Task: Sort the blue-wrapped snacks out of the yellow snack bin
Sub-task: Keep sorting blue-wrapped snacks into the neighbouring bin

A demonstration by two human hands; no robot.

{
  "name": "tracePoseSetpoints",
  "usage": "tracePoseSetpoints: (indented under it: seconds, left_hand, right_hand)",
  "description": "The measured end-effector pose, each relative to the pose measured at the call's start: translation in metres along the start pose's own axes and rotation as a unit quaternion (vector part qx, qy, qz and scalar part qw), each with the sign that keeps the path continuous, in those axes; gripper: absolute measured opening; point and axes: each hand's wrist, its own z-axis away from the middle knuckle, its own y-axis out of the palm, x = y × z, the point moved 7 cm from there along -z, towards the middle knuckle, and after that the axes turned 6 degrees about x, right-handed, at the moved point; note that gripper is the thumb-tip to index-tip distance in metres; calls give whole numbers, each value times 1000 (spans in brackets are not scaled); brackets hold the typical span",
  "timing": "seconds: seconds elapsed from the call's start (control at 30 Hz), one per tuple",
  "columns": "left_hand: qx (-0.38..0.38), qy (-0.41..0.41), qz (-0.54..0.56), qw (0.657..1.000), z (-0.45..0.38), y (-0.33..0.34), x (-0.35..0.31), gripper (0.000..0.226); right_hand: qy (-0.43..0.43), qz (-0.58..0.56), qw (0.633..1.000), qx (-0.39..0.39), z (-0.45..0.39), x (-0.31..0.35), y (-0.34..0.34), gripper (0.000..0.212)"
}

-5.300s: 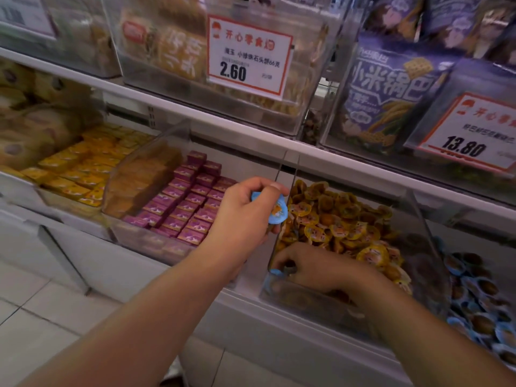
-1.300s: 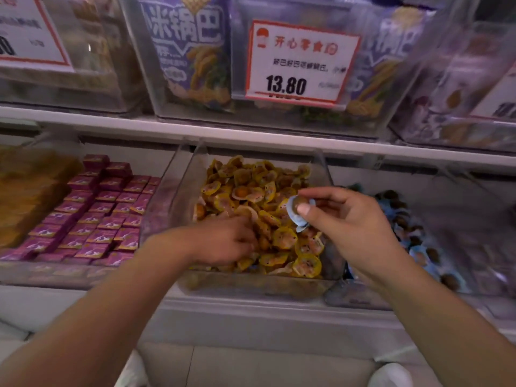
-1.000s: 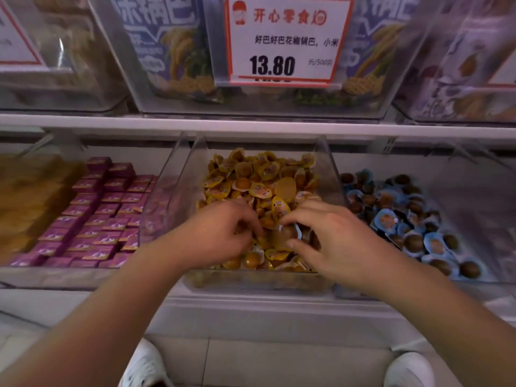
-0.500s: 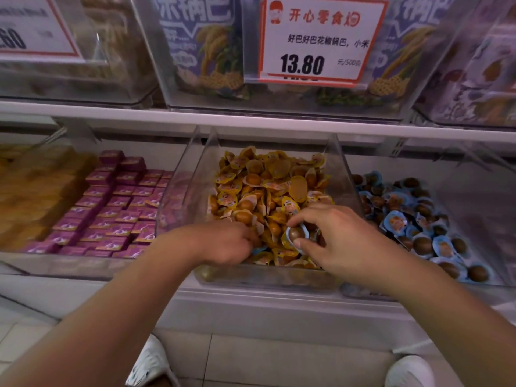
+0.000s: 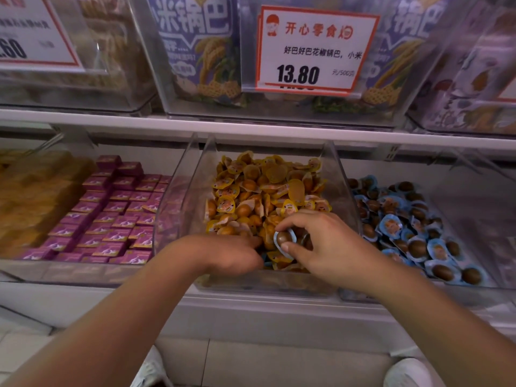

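A clear bin [image 5: 344, 191] in the middle of the lower shelf holds a heap of yellow-wrapped snacks [image 5: 259, 191]. My right hand [image 5: 321, 247] is at its front, thumb and forefinger pinching a blue-wrapped snack [image 5: 284, 238] with a brown centre, held just above the heap. More blue wrappers [image 5: 275, 258] show under it. My left hand [image 5: 231, 254] rests knuckles-up in the front of the same bin, fingers tucked down among the snacks; what they hold is hidden. The bin to the right is full of blue-wrapped snacks [image 5: 413, 227].
Left of the yellow bin lie purple boxed snacks [image 5: 111, 219], then orange packs [image 5: 33, 196]. A white shelf [image 5: 251, 129] runs close overhead, carrying clear bins and a 13.80 price card [image 5: 315, 51]. White shoes [image 5: 407, 372] stand on the tiled floor below.
My right hand dropped from beside the bin into the front of the heap and now lifts a blue-wrapped snack slightly. The left hand stayed buried in the front of the bin.
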Motion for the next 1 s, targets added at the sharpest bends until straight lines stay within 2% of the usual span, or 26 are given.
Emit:
tracePoseSetpoints:
  seconds: [0.07,0.2,0.33,0.53,0.63,0.73,0.8,0.9,1.0]
  left_hand:
    - [15,1,1,1000,1,-2,-3,53]
    - [16,21,68,997,4,-3,-10,51]
    - [10,72,149,986,-1,-1,-12,22]
    - [-2,134,228,964,-4,-3,-18,37]
    - [10,143,187,972,-1,-3,-19,62]
    - [18,113,143,983,2,-1,-12,78]
    - [-7,121,131,984,4,-5,-10,73]
    - [-51,133,143,979,7,-13,-8,50]
    - [-95,142,232,957,10,-20,-5,37]
  right_hand:
    - [3,-6,1000,-9,1,0,-1,23]
    - [17,-38,998,-36,1,-3,-3,26]
    - [20,-64,996,-66,-2,-5,-4,24]
    - [19,-112,989,-93,-5,-8,-4,18]
    - [27,-132,986,-102,-6,-10,-4,19]
    - [32,-162,980,-114,-5,-11,-6,19]
    - [41,-192,973,-123,-4,-12,-8,19]
    - [57,-248,958,-133,-4,-16,-11,18]
    - [58,-308,938,-151,-5,-17,-16,17]
